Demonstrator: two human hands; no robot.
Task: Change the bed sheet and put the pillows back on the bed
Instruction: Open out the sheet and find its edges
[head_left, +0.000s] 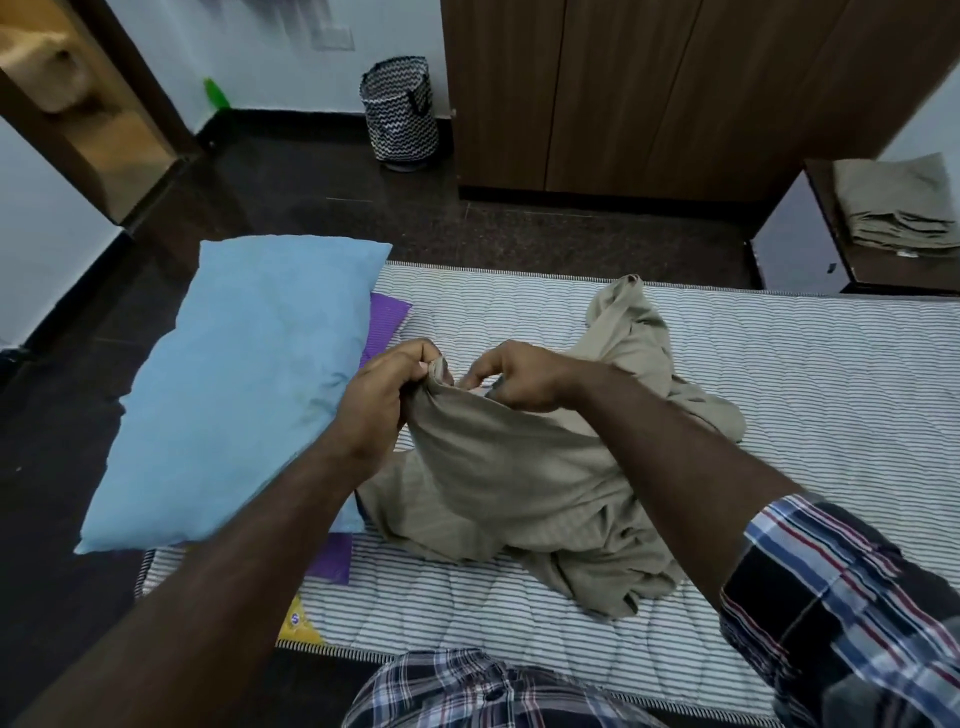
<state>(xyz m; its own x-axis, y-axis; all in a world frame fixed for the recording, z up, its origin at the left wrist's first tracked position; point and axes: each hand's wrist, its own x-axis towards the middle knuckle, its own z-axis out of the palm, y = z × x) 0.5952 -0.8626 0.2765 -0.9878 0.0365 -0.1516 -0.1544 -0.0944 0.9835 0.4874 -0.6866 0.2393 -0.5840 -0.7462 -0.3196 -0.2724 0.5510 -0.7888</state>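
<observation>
1. Beige sheet (519, 483): crumpled at frame centre on the bare striped mattress (779, 374).
2. Left hand (376, 400): fingers clenched on a bunched edge of the sheet.
3. Right hand (519, 376): fingers pinching the same edge, just beside the left.
4. Blue pillow (239, 384): left of centre, overhanging the mattress end onto the dark floor (311, 202).
5. Zigzag-patterned basket (400, 117): top centre, beside the brown wardrobe (649, 93).
6. Folded beige cloth (898, 208): upper right, on a low dark shelf.
</observation>
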